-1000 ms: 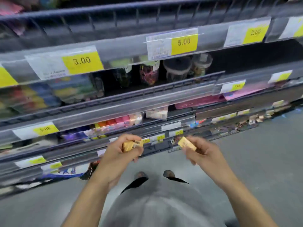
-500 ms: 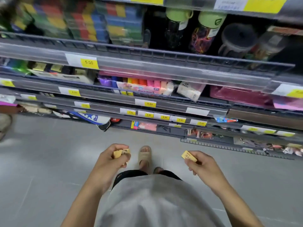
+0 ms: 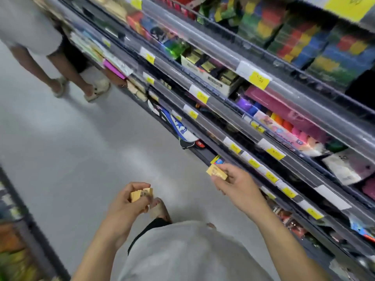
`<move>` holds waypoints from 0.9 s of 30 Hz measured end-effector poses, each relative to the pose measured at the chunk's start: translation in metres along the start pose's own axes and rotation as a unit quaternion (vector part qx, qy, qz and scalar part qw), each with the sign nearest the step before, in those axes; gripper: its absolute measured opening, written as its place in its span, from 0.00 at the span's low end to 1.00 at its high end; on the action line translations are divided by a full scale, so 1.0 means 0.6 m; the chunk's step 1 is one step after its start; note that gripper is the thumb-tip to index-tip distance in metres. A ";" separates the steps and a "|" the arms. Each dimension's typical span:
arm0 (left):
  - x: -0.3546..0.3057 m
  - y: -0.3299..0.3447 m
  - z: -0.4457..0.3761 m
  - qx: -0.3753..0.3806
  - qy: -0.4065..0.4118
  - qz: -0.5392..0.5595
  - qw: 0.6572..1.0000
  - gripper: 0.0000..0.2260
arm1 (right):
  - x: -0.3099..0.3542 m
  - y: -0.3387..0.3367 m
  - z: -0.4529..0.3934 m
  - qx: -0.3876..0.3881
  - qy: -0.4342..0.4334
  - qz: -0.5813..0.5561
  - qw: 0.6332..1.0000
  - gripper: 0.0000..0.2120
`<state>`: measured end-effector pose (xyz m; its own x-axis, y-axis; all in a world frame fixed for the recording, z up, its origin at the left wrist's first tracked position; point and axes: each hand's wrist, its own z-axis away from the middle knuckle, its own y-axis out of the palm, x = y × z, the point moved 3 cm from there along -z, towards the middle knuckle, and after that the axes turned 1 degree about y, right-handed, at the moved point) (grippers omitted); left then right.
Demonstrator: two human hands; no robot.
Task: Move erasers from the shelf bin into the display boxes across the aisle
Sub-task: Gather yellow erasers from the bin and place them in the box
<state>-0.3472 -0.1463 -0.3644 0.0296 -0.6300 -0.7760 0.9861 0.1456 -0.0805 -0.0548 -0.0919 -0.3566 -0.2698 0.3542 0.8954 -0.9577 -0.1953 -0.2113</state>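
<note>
My left hand [image 3: 127,205] is closed around a small stack of yellow erasers [image 3: 140,194], held low in front of my grey shirt. My right hand [image 3: 235,185] pinches a single yellow eraser [image 3: 216,172] between thumb and fingers, just off the lower shelf edges. The tiered shelves [image 3: 223,102] run along my right, slanting across the view. A box with dark and gold packets [image 3: 209,72] sits on a middle shelf. The display boxes across the aisle are not clearly visible.
Another person [image 3: 40,47] in sandals stands up the aisle at the top left, close to the shelves. The grey floor [image 3: 71,149] stretches between. A second shelf unit's edge [image 3: 24,230] shows at the lower left. Yellow price tags [image 3: 259,79] line the shelf rails.
The view has swung left, so the shelves now lie on my right and the aisle floor opens ahead. Both hands keep their erasers; a standing person has come into view.
</note>
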 end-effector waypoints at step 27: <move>-0.306 -0.392 -0.417 -0.053 0.003 0.062 0.997 0.11 | 0.248 0.357 -0.486 0.079 0.038 0.039 0.995 0.08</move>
<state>-0.6256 0.1262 -0.3593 0.1490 -0.5973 -0.7880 0.9518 0.3026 -0.0494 -0.3294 0.1857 -0.3831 -0.3552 0.3995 0.8451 -0.9077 -0.3634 -0.2097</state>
